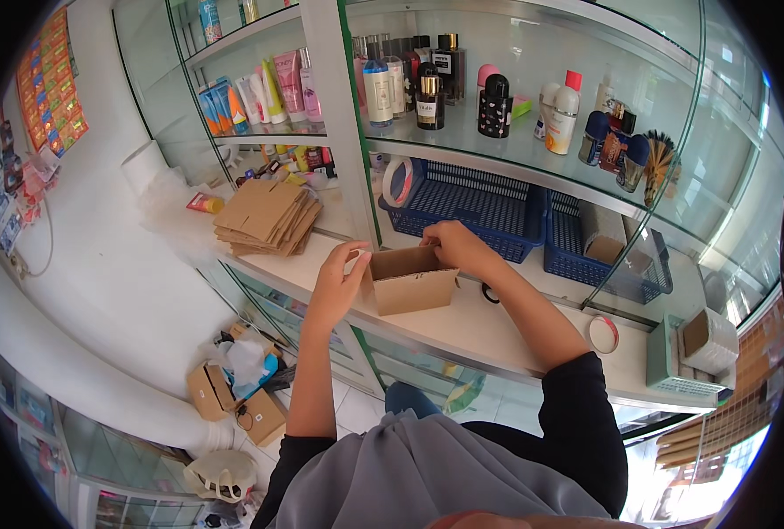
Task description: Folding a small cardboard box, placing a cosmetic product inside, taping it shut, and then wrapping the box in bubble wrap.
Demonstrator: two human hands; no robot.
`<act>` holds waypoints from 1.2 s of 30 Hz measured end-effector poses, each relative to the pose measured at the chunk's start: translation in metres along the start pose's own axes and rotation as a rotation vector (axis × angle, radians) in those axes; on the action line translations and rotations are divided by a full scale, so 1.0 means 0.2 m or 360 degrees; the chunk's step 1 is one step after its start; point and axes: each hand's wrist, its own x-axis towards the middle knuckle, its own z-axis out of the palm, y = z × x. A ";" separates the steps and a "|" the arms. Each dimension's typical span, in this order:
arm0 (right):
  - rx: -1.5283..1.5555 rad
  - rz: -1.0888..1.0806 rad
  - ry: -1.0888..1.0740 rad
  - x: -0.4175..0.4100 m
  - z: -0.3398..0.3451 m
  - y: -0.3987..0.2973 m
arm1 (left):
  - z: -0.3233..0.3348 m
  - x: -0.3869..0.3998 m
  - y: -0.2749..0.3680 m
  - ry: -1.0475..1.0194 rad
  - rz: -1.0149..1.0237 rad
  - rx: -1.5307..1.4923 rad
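A small cardboard box (413, 291) with its top open stands on the white counter in front of me. My left hand (340, 284) is at the box's left end, thumb and fingers apart by the edge there; whether it grips the cardboard is unclear. My right hand (457, 246) holds the box's far right corner, its fingertips partly hidden inside the rim. To the left lies a stack of flattened cardboard boxes (266, 215). A black ring (490, 293) lies beside my right forearm, partly covered by it.
Blue plastic baskets (461, 228) stand behind the box, with a tape roll (398, 182) at the left one. Another tape roll (603, 334) and a green basket (686, 377) of wrapped items are at right. Glass shelves hold bottles (379, 92). Cardboard boxes (260, 416) lie on the floor.
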 end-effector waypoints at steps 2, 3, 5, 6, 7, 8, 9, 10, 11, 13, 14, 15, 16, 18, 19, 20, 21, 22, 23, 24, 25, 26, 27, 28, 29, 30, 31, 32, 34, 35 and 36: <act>0.0012 0.0034 0.0001 0.00 0.00 -0.01 | 0.03 -0.01 -0.03 -0.0011 -0.0070 -0.0051; 0.0013 0.0036 0.0002 0.00 -0.01 0.00 | 0.05 -0.01 -0.04 -0.0025 -0.0133 -0.0103; -0.0005 0.0006 0.0015 0.00 0.00 0.01 | 0.05 -0.01 -0.05 -0.0062 -0.0170 -0.0191; -0.0005 0.0008 0.0015 0.00 0.00 0.02 | 0.06 -0.01 -0.05 -0.0102 -0.0206 -0.0282; -0.0001 0.0006 0.0015 0.00 0.00 0.03 | 0.06 0.00 -0.05 -0.0104 -0.0206 -0.0283; 0.0004 0.0003 0.0015 0.00 0.00 0.04 | 0.06 0.01 -0.05 -0.0133 -0.0254 -0.0321; 0.0005 0.0000 0.0012 0.00 0.00 0.04 | 0.06 0.01 -0.05 -0.0156 -0.0303 -0.0357; 0.0034 0.0007 0.0003 0.00 0.00 0.03 | 0.05 0.00 -0.06 -0.0152 -0.0304 -0.0356; 0.0063 0.0015 -0.0006 0.00 0.00 0.03 | 0.05 0.00 -0.07 -0.0184 -0.0218 -0.0359; 0.0077 0.0038 -0.0020 0.01 0.00 0.05 | 0.04 0.00 -0.06 -0.0219 -0.0131 -0.0361; 0.0090 0.0062 -0.0033 0.01 0.00 0.06 | 0.03 0.00 -0.06 -0.0306 -0.0162 -0.0380; 0.0092 0.0059 -0.0036 0.01 0.00 0.06 | 0.02 -0.01 -0.06 -0.0389 -0.0196 -0.0398; 0.0089 0.0091 -0.0056 0.01 -0.01 0.05 | 0.01 -0.01 -0.07 -0.0386 -0.0197 -0.0397; 0.0087 0.0117 -0.0078 0.00 -0.03 0.02 | 0.00 -0.01 -0.09 -0.0507 -0.0185 -0.0460; 0.0120 0.0156 -0.0094 0.00 -0.04 -0.01 | -0.01 -0.02 -0.10 -0.0502 -0.0187 -0.0457; 0.0153 0.0194 -0.0110 0.00 -0.04 -0.02 | -0.01 -0.03 -0.10 -0.0489 -0.0124 -0.0441; 0.0153 0.0194 -0.0108 -0.01 -0.04 -0.02 | -0.01 -0.03 -0.10 -0.0484 -0.0059 -0.0428; 0.0156 0.0184 -0.0108 -0.01 -0.04 -0.01 | -0.01 -0.03 -0.10 -0.0485 -0.0057 -0.0426; 0.0160 0.0173 -0.0109 -0.01 -0.05 -0.01 | -0.01 -0.04 -0.10 -0.0511 -0.0050 -0.0414; 0.0162 0.0170 -0.0108 -0.01 -0.04 -0.01 | -0.01 -0.04 -0.10 -0.0535 -0.0044 -0.0401; 0.0208 0.0185 -0.0115 -0.01 -0.05 -0.01 | -0.01 -0.04 -0.11 -0.0533 -0.0043 -0.0397; 0.0255 0.0201 -0.0122 -0.01 -0.05 -0.01 | -0.01 -0.05 -0.11 -0.0558 0.0028 -0.0299; 0.0259 0.0196 -0.0122 -0.01 -0.05 -0.01 | 0.00 -0.05 -0.11 -0.0582 0.0098 -0.0199; 0.0274 0.0219 -0.0151 -0.01 -0.06 0.00 | 0.01 -0.05 -0.11 -0.0580 0.0098 -0.0195; 0.0288 0.0243 -0.0179 -0.01 -0.06 0.00 | 0.02 -0.06 -0.11 -0.0554 0.0088 -0.0162; 0.0291 0.0244 -0.0179 -0.01 -0.06 -0.01 | 0.03 -0.07 -0.11 -0.0530 0.0076 -0.0131; 0.0288 0.0244 -0.0178 -0.02 -0.06 -0.01 | 0.03 -0.07 -0.11 -0.0533 0.0074 -0.0131; 0.0284 0.0245 -0.0176 -0.02 -0.06 -0.01 | 0.04 -0.07 -0.11 -0.0534 0.0088 -0.0137; 0.0283 0.0236 -0.0169 -0.02 -0.07 -0.01 | 0.05 -0.06 -0.13 -0.0535 0.0105 -0.0147; 0.0283 0.0227 -0.0162 -0.02 -0.07 -0.01 | 0.06 -0.05 -0.14 -0.0510 0.0117 -0.0110; 0.0280 0.0229 -0.0159 -0.02 -0.06 0.00 | 0.07 -0.04 -0.15 -0.0483 0.0131 -0.0072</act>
